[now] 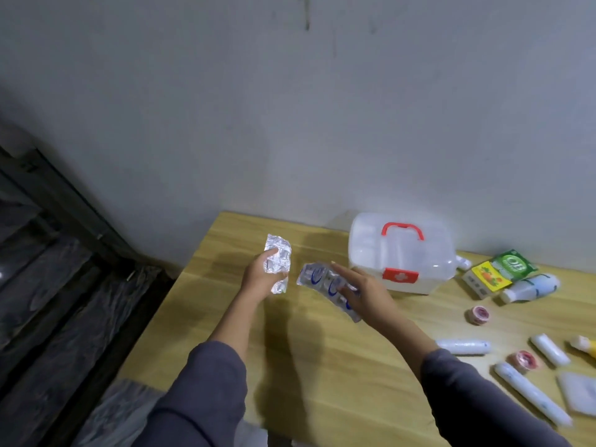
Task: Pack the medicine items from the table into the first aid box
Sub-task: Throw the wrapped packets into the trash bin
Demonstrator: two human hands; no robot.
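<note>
Both hands hold blister packs above the counter [322,366], left of the closed first aid box [400,253].
Left hand [263,279]: grip closed on a silver blister pack [277,259]. Right hand [367,291]: fingers extended, grip pinching a blue-printed blister pack [325,282]. Rolls, tubes and cartons lie right of the box.

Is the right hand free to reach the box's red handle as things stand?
Probably not yet: the right hand is holding a blister pack. The path to the red handle on the first aid box looks unobstructed otherwise.
</note>
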